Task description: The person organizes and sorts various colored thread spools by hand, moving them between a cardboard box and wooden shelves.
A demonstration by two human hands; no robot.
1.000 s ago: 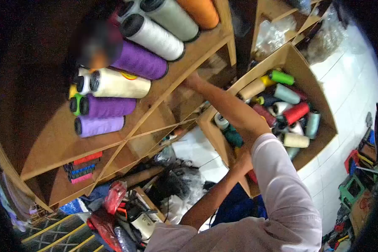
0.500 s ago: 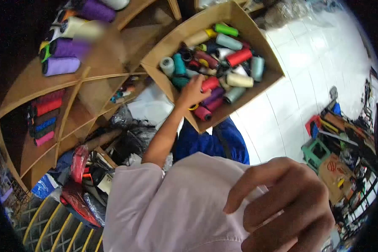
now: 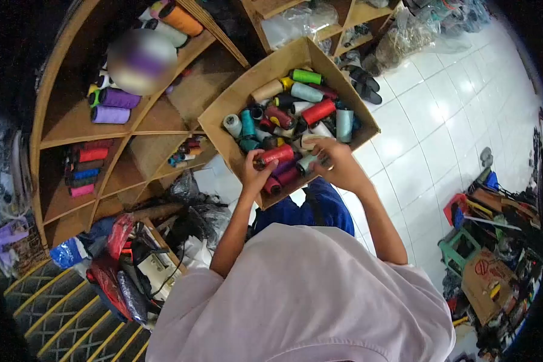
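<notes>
A cardboard box (image 3: 235, 105) full of thread spools in many colours stands in front of me, above my knees. My left hand (image 3: 257, 175) reaches over its near left side, with thumb and fingers closed around a red thread spool (image 3: 276, 155). My right hand (image 3: 341, 163) is inside the near right part, fingers curled at a cream thread spool (image 3: 309, 142) that they partly cover. A grey-green thread spool (image 3: 305, 163) lies just below those fingers. Purple and magenta spools sit under the red one. Another red thread spool (image 3: 318, 111) lies farther back, beside a pale blue spool (image 3: 344, 125).
Wooden shelves (image 3: 130, 136) on the left hold more spools, including a lilac spool (image 3: 110, 114). Plastic-wrapped items (image 3: 120, 283) are piled below them. White tiled floor (image 3: 413, 145) extends to the right, with dark sandals (image 3: 365, 84) and a green stool (image 3: 458, 250) among clutter.
My right hand has moved from close to the camera into the box, onto the spools. My left hand stays at the red spool. The view has shifted, showing more of the shelves.
</notes>
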